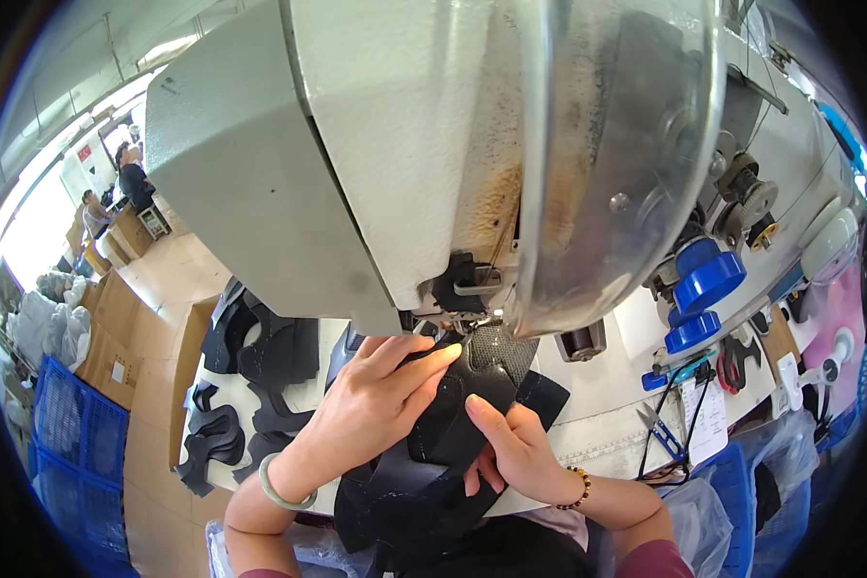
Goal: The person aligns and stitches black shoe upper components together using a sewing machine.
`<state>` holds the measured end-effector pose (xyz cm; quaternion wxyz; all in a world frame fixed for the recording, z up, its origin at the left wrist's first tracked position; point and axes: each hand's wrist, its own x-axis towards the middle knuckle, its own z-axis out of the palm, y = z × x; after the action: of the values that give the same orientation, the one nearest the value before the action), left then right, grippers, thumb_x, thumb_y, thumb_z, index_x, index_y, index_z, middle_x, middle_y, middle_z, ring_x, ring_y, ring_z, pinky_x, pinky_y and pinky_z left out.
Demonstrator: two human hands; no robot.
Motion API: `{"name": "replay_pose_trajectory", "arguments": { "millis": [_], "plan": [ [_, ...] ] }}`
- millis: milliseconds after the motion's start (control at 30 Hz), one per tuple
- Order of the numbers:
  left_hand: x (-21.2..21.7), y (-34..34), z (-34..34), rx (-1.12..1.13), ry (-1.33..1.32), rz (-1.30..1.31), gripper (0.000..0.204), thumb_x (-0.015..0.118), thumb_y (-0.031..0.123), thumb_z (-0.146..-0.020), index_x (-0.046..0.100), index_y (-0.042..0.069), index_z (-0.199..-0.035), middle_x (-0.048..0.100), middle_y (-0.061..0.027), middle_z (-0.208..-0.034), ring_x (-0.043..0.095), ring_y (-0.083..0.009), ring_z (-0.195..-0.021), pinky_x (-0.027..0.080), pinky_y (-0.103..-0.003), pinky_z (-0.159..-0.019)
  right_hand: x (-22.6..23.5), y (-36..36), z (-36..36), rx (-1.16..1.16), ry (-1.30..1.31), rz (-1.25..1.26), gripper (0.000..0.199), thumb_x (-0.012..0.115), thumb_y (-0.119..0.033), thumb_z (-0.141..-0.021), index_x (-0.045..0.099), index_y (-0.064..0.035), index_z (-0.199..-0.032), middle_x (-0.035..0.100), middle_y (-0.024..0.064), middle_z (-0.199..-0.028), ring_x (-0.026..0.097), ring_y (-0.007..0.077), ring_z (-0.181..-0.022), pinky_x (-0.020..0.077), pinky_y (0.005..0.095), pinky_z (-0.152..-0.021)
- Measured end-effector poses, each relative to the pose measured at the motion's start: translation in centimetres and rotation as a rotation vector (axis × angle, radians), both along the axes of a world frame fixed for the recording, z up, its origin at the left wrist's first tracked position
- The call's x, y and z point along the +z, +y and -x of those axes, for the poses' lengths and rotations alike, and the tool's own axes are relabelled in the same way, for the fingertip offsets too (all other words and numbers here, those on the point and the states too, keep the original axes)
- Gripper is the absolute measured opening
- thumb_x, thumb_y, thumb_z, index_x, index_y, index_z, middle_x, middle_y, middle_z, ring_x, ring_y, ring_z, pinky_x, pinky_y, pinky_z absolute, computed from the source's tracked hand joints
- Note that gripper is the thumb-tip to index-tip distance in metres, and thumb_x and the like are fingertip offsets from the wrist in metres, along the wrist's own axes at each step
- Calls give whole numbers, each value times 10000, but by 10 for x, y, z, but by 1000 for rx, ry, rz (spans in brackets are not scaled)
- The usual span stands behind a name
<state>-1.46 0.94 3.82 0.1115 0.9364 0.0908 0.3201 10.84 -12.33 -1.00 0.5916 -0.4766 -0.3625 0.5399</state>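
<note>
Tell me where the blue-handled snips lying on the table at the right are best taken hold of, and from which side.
Probably by the blue handles, coming from above on the near side. The snips lie flat on the white table with their handles toward the person and the metal tips pointing away, toward the sewing machine. The right hand is the closer one, though both hands now press the black fabric piece.

Sewing workshop, industrial sewing machine (405, 144), thread spools (705, 284)
</note>
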Motion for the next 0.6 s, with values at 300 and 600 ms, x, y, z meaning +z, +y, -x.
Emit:
{"name": "replay_pose_trajectory", "arguments": {
  "millis": [300,600],
  "plan": [
    [-7,-16,-8,80,-35,-79,285,643,27,-748,630,10,-1033,540,-94,-941,538,-260,-855,499,-332,-692,0,2,0,-166,109,-40,380,428,-327,-969,545,24,-884,571,58,-592,489,93,-353,341,191,-312],
    [-13,-43,-23,307,36,-382,322,626,40,-708,592,-28,-1020,532,-119,-957,546,-217,-812,505,-271,-580,-18,14,-19,-311,40,-70,235,497,-199,-937,581,17,-978,629,14,-860,558,43,-744,452,188,-658]
  ]
}}
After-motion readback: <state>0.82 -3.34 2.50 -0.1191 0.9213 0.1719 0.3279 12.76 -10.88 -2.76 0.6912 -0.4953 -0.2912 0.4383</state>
